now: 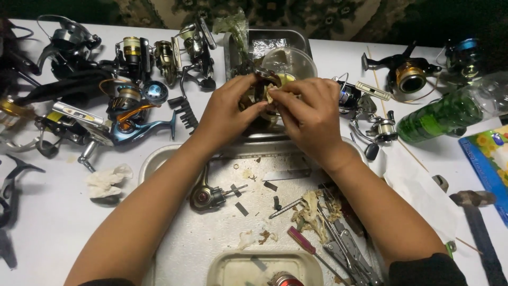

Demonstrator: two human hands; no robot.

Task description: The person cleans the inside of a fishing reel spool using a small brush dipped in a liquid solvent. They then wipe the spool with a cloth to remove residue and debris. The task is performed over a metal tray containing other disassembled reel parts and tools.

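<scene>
My left hand (228, 110) and my right hand (308, 117) meet above the far end of a metal tray (159, 159). Between them they hold a small dark metal reel part (260, 90). The right fingers pinch a scrap of whitish tissue (271, 94) against it. Most of the part is hidden by my fingers. A clear round bowl (290, 62) sits just behind the hands in a steel tin (275, 38).
Many fishing reels (127, 114) crowd the table's left and back; more reels (407, 74) lie at right beside a green bottle (442, 116). On the tray: a reel body (206, 197), pliers (346, 249), a red-handled screwdriver (302, 241), dirty tissue scraps (312, 212). A hammer (476, 212) lies at right.
</scene>
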